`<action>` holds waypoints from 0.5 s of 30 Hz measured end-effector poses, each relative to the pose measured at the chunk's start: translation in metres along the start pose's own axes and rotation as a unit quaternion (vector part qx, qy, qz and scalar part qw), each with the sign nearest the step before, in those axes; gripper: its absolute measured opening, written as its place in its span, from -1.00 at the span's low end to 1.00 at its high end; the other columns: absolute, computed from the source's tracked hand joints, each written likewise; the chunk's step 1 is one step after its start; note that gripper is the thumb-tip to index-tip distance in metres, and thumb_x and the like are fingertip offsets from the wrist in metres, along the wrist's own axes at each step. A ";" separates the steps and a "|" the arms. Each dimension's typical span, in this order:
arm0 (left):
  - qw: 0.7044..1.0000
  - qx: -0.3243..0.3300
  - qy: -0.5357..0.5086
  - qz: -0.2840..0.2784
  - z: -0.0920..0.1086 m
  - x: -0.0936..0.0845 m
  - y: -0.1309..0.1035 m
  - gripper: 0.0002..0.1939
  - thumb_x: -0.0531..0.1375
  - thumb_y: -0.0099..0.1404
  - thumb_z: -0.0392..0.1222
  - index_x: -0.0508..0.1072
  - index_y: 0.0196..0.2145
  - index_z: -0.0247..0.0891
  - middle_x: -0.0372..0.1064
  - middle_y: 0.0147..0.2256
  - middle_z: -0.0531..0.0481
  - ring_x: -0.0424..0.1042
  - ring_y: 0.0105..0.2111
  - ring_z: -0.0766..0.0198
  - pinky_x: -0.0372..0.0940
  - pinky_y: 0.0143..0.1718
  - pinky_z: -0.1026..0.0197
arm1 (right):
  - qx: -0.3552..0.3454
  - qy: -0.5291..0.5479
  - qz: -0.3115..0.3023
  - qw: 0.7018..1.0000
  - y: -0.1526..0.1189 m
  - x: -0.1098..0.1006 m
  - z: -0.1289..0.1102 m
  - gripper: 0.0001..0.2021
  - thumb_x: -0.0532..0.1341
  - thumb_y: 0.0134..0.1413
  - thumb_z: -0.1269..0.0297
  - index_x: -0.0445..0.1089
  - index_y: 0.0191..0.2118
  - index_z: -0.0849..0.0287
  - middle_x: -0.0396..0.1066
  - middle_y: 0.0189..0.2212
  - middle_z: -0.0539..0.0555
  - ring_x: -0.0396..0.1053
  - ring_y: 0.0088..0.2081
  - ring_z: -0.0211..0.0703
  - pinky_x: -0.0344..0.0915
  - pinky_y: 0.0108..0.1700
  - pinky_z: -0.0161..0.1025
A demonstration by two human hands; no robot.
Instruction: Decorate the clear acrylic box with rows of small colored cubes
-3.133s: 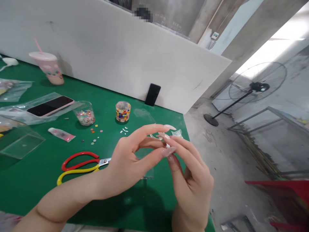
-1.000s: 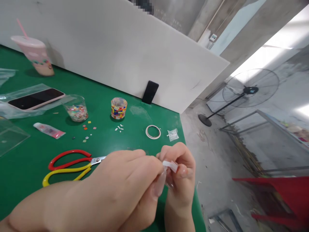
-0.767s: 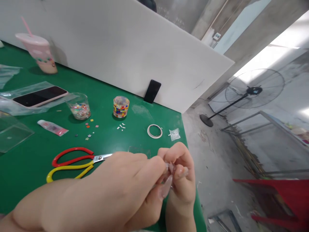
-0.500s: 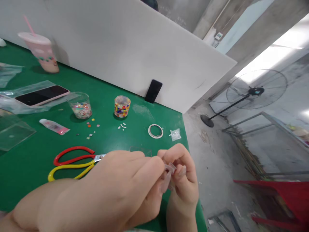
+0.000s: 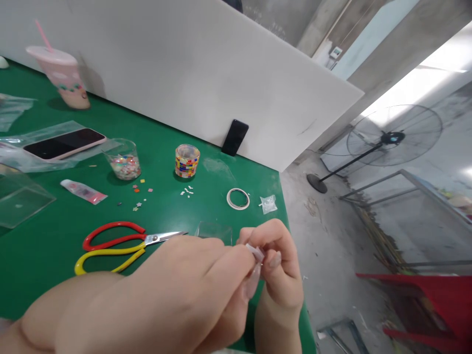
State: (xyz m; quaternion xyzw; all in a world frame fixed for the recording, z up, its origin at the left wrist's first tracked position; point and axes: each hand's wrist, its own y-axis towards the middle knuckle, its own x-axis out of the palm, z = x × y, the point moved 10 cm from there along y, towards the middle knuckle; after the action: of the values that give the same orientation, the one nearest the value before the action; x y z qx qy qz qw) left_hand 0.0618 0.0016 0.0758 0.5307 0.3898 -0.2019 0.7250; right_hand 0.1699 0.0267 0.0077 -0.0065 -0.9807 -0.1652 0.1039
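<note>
Currently at the fingers: a small pale strip (image 5: pixel 254 252), raised over the near right edge of the table, between the two hands; its far end is partly hidden.
Left hand (image 5: pixel 180 285): back turned up, thumb and forefinger closed on the strip.
Right hand (image 5: pixel 276 255): curled, touching the left one; its thumb is just beside the strip, but whether it also pinches it, one cannot tell.
Green table (image 5: pixel 165 211): smooth and slightly shiny, with a dusty pale smear near the board.
Around the hands: a thin clear plastic piece (image 5: pixel 214 231) just behind, scissors (image 5: pixel 150 239) with one red and one yellow handle at the left, a white ring roll (image 5: pixel 238 208) and a clear packet (image 5: pixel 268 204) beyond.
Farther on the surface: patterned tape rolls (image 5: pixel 187 164), white scraps (image 5: pixel 187 191), a clear cup (image 5: pixel 126 167) of colourful bits, a tube (image 5: pixel 84 191), a pink-edged phone (image 5: pixel 65 144) on plastic film, a pink drink cup (image 5: pixel 61 78).
White board (image 5: pixel 177 73): stands along the back; a black phone (image 5: pixel 235 137) leans on it.
Room: grey floor (image 5: pixel 320 236), standing fan (image 5: pixel 393 138), metal frame, something red at the lower right, bright light on the wall.
</note>
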 end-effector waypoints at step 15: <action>0.997 0.054 -0.002 -0.063 0.005 0.012 0.002 -0.49 -0.15 0.51 -0.50 0.48 -0.38 -0.18 0.46 -0.48 0.08 0.38 -0.56 0.22 0.11 -0.51 0.08 | 0.042 0.091 -0.049 0.994 -0.006 0.005 0.009 -0.77 0.29 0.50 0.02 0.56 -0.18 -0.01 0.49 -0.52 -0.04 0.35 -0.56 -0.20 0.22 -0.51 -0.27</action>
State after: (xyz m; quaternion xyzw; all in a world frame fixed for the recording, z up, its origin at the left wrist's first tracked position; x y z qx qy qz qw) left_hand 0.0723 -0.0010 0.0681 0.5431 0.4091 -0.2691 0.6821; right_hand 0.1629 0.0242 -0.0012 0.0607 -0.9725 -0.1286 0.1843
